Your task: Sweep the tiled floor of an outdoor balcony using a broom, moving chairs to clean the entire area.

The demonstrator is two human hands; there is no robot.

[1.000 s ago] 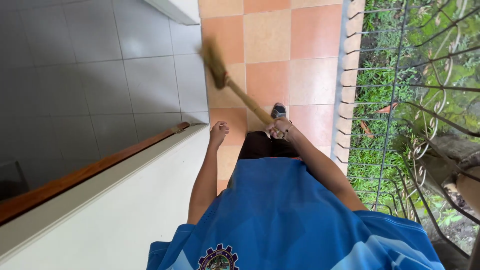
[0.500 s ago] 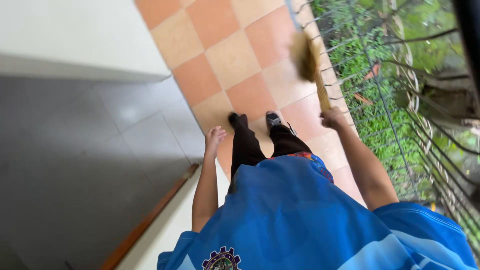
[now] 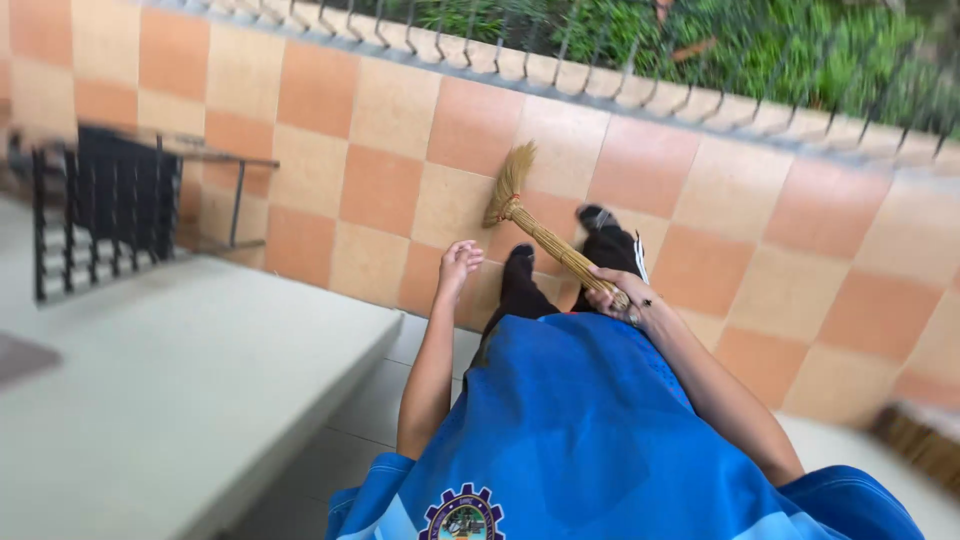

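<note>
Right hand (image 3: 612, 295) clamped on straw broom (image 3: 540, 228), left hand (image 3: 458, 264) loosely curled, empty, pale ledge (image 3: 200, 370) leftward, checkered tile floor (image 3: 390, 180) ahead, metal railing (image 3: 640, 60) beyond.

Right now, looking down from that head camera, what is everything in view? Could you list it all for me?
broom: one, straw-coloured bristles and handle, slanting over the floor, bristles near the far wall
floor tiles: many, orange and cream checks, across the walkway
low wall: one, pale grey-white, lower left
metal grille: one, black, left, beyond the low wall
railing: one, dark metal, along the top edge
plants: green, behind the railing
shirt: one, blue with a round emblem, bottom centre
shoes: two, dark, on the tiles
left hand: one, empty, loosely curled, hanging free
right hand: one, closed around the broom handle
</note>
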